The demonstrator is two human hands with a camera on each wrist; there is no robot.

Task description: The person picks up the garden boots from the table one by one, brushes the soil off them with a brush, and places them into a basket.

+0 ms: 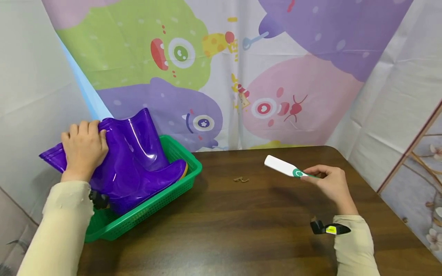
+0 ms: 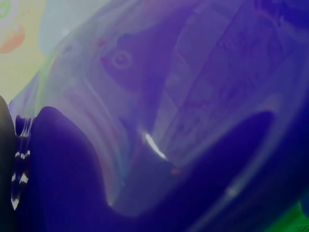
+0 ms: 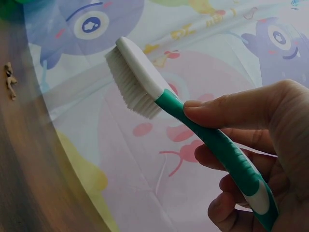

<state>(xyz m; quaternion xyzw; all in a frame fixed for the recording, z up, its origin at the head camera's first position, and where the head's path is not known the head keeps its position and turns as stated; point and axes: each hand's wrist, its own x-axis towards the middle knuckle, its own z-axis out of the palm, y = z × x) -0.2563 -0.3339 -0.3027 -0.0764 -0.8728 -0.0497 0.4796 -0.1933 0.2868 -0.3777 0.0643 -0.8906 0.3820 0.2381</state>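
In the head view, a pair of shiny purple rain boots (image 1: pixel 127 165) lies partly in a green plastic basket (image 1: pixel 198 168), their shafts rising over its rim. My left hand (image 1: pixel 84 145) grips the upper shaft of the nearer boot, and purple boot surface (image 2: pixel 193 87) fills the left wrist view. Over the table's right side, my right hand (image 1: pixel 333 184) holds a scrub brush (image 1: pixel 281 165) by its handle. The right wrist view shows white bristles (image 3: pixel 133 89) facing down-left and a green and white handle (image 3: pixel 227 154) between the thumb and curled fingers.
A small brown clump of debris (image 1: pixel 241 179) sits on the dark wooden table (image 1: pixel 221 230) between basket and brush. Behind the table hangs a cloth printed with cartoon monsters (image 1: pixel 286 103). A pale wall covering (image 1: pixel 31 76) borders the left side.
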